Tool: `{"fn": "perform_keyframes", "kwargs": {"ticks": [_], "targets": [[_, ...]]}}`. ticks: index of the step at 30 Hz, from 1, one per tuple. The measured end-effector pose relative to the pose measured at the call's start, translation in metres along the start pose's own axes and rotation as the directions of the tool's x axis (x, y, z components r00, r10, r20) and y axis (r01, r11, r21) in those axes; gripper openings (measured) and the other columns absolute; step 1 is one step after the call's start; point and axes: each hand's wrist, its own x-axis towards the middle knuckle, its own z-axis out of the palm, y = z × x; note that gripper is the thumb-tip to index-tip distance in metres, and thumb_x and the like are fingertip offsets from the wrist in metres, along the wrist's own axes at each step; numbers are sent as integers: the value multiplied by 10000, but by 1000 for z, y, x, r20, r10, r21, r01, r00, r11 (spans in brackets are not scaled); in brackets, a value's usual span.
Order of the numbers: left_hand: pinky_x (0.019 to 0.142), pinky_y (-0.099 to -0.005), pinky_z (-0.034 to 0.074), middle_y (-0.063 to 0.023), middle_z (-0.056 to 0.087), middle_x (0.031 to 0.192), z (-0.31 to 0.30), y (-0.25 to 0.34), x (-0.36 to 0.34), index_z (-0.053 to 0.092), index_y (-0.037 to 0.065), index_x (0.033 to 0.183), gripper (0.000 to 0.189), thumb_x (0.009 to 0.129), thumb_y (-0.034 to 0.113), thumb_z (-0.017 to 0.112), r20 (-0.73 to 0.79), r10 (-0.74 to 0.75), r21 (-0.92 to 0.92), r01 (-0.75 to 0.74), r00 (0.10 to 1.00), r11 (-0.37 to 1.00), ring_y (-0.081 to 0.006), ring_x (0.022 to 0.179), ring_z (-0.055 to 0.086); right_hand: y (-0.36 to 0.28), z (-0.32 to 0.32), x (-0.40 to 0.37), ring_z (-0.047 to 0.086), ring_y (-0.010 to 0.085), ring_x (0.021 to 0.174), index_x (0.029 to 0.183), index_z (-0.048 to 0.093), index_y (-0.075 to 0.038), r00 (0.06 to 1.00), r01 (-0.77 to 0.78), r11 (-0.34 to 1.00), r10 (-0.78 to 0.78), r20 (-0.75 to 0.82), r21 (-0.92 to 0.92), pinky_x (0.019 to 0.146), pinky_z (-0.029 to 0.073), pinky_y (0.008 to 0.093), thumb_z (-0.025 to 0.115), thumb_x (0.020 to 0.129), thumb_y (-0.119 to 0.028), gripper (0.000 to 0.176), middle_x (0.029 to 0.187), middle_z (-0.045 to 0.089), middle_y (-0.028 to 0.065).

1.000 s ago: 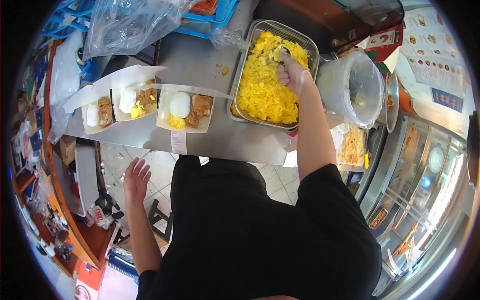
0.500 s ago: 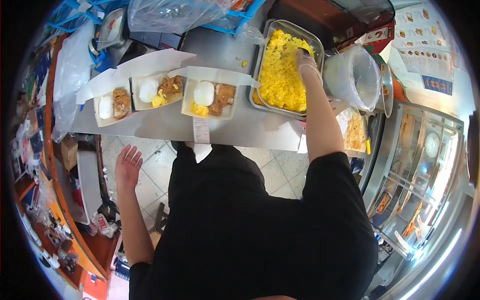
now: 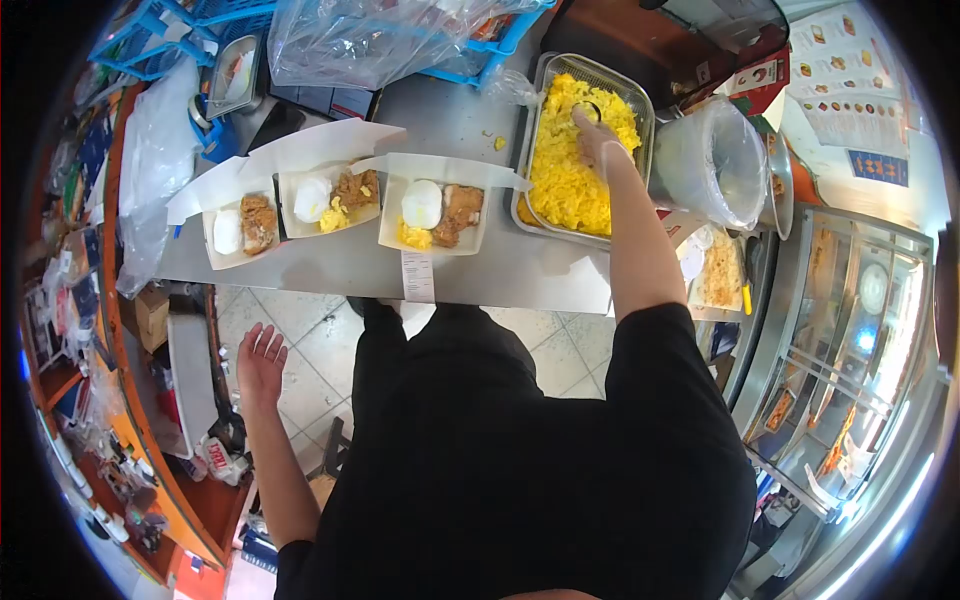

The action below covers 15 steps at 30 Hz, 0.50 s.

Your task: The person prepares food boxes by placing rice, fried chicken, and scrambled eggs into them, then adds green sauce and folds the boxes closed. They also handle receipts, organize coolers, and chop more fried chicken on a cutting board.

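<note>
My right hand (image 3: 598, 138) reaches into a metal tray (image 3: 648, 160) heaped with scrambled egg (image 3: 570, 190). Its fingers are closed on a small utensil with a dark, rounded rim (image 3: 588, 106), whose exact kind I cannot make out. My left hand (image 3: 261, 368) hangs below the counter's front edge, palm up and fingers apart, holding nothing. Three open paper boxes stand on the counter. The right box (image 3: 460, 247) and the middle box (image 3: 300, 232) hold a white mound, brown fried meat and some egg. Inside the left box (image 3: 222, 258) are a white mound and fried meat.
A receipt (image 3: 418, 278) hangs over the edge of the metal counter (image 3: 330, 260). Right of the tray stands a plastic-lined tub (image 3: 715, 165). Blue baskets (image 3: 490, 60) and clear plastic bags (image 3: 350, 45) sit along the back. A glass display case (image 3: 840, 340) is at far right.
My right hand has shifted slightly within the egg tray, and the utensil's rounded rim shows more clearly. The whole view has moved a little; the boxes stay as they were.
</note>
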Motion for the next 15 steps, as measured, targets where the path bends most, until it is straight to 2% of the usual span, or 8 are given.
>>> {"fn": "perform_keyframes", "kwargs": {"ticks": [1,2,3,4,8,9,10,15], "targets": [[934,-400,439,-74,572,1238,1,-4,3,539,93,1275,388,990,354,508,5,-1,-9,1,1000,1000,-237,1070,557,1,-9,-1,589,215,617,969,631,-109,1000,5,1000,-5,-4,-10,576,472,342,574,910,-579,477,754,626,81],[935,-400,437,-75,564,1252,3,-8,7,534,92,1279,392,992,356,504,9,-2,-19,2,1000,1000,-238,1082,554,-1,-17,-15,493,160,552,928,593,-125,974,-104,907,10,225,408,508,401,295,552,934,-561,438,693,551,35],[935,-400,437,-75,564,1252,4,-11,10,534,92,1279,392,992,356,504,9,-5,-32,5,1000,999,-238,1082,554,-6,-22,-32,397,104,487,888,555,-141,900,-287,644,-74,430,709,439,330,249,530,959,-544,410,632,477,-11],[938,-403,437,-76,555,1275,5,-12,14,528,94,1286,394,995,358,496,8,-5,-23,5,1000,1000,-241,1096,552,-18,-21,-53,401,69,497,884,523,-142,918,-257,638,-74,390,726,432,307,209,539,978,-479,350,616,451,-32],[951,-396,446,-84,555,1322,9,-6,27,502,98,1323,409,1001,345,452,41,46,38,-47,998,998,-256,1131,562,-22,-20,-74,376,50,478,839,542,-181,979,-5,762,-128,158,647,419,297,203,599,961,-428,281,588,419,-77],[947,-396,458,-100,573,1292,17,1,24,501,89,1321,411,997,337,450,66,82,93,-88,994,992,-260,1108,579,-35,-15,-94,360,43,462,826,549,-198,945,26,795,-217,244,606,410,279,196,598,961,-429,273,574,409,-92],[941,-411,471,-118,586,1264,6,4,34,504,81,1308,398,1000,327,446,102,101,33,-105,990,994,-268,1079,590,-66,10,-138,321,21,444,754,490,-204,951,11,855,-169,258,519,387,227,198,606,961,-422,322,560,365,-92],[927,-434,481,-191,599,1201,22,44,67,409,79,1346,424,985,285,494,148,96,-128,-77,984,989,-336,1057,604,-139,148,-252,362,58,442,930,538,-144,909,40,973,-130,396,228,398,276,224,575,979,-418,281,566,411,-55]]}}
